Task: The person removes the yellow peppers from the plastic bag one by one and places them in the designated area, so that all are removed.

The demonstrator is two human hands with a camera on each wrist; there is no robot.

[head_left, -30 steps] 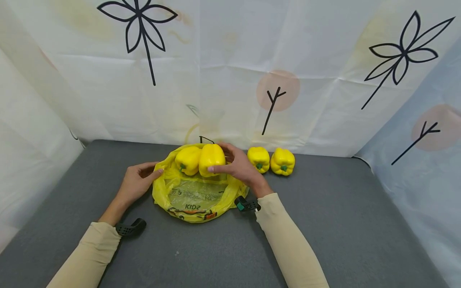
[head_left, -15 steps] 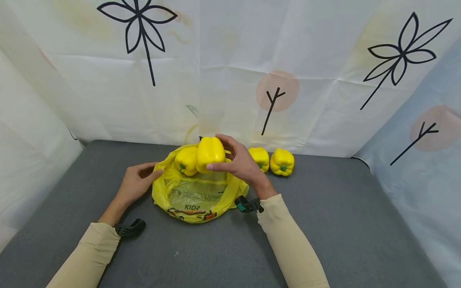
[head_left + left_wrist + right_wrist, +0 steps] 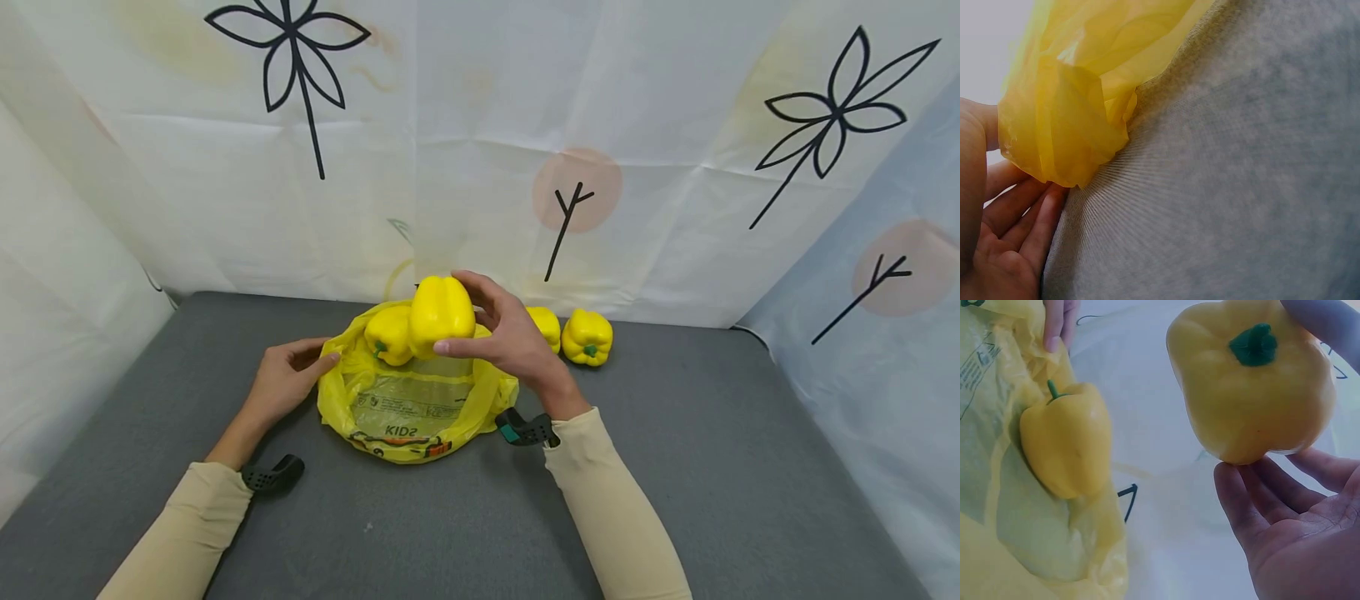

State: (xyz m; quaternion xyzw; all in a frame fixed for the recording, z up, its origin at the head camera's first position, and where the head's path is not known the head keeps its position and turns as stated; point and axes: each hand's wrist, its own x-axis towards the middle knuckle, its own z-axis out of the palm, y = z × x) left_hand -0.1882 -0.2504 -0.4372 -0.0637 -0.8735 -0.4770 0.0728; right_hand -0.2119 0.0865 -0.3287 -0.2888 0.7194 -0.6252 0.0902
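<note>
My right hand (image 3: 504,332) grips a yellow bell pepper (image 3: 441,315) between thumb and fingers, raised over the back of an open yellow plastic bag (image 3: 333,410). The green stem of this pepper (image 3: 1254,381) shows in the right wrist view. A second bell pepper (image 3: 387,335) lies in the bag, its stem turned toward the front left. At the bag's left rim, my left hand (image 3: 281,379) pinches the plastic. In the left wrist view, the thumb and fingers of this hand (image 3: 1010,244) lie on either side of the gathered bag edge (image 3: 1066,125).
Two more yellow bell peppers stand on the grey table (image 3: 420,533) right of the bag: one (image 3: 546,327) partly behind my right hand, the other (image 3: 587,337) beside it. A patterned white cloth (image 3: 480,183) rises along the table's back edge.
My right hand has lifted its bell pepper up from beside the other one in the bag. The left hand and the bag stay where they were.
</note>
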